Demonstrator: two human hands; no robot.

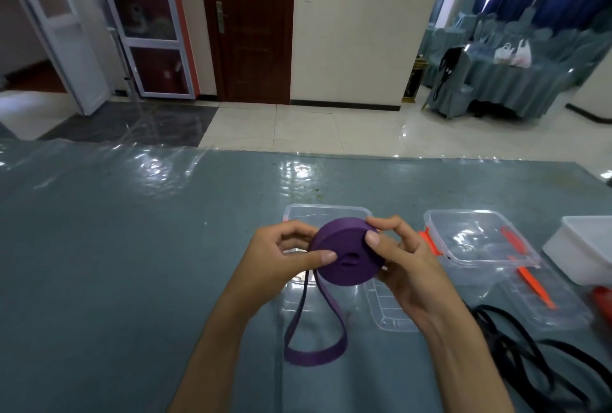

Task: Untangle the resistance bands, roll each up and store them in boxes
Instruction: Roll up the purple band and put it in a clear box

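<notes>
brown door [246,25], draped chairs [490,78], white bags [513,54]

A purple rubber resistance band roll [346,255] sits between the left hand [284,255] and right hand [402,258], above the grey-blue plastic-covered table [132,263]. Behind it lies a clear plastic box [326,210]; right of that, a clear orange-clipped plastic box [477,237]. Black rubber bands [530,356] lie near right.

The black band [516,356] runs off the lower right edge, its tangle unclear
</notes>
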